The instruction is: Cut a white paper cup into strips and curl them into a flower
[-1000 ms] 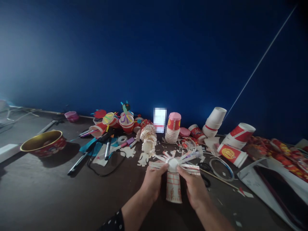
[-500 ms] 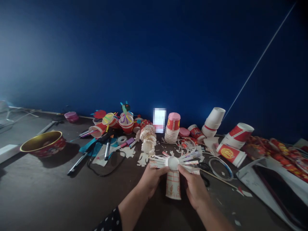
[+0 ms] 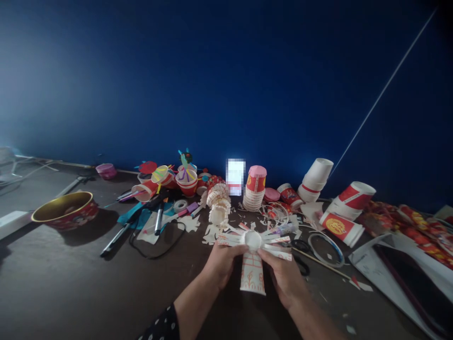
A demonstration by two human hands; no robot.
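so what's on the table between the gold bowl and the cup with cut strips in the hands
In the head view, a black marker and a looping black cord lie between the gold bowl and the cut cup.

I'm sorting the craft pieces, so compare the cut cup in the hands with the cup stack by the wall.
The cut cup is held by the left hand and right hand; the cup stack stands on the table. The cut cup has strips fanned out around its base; the cup stack's top cup is whole. The cut cup is single; the cup stack has many nested. Both are bottom-up, red-and-white paper.
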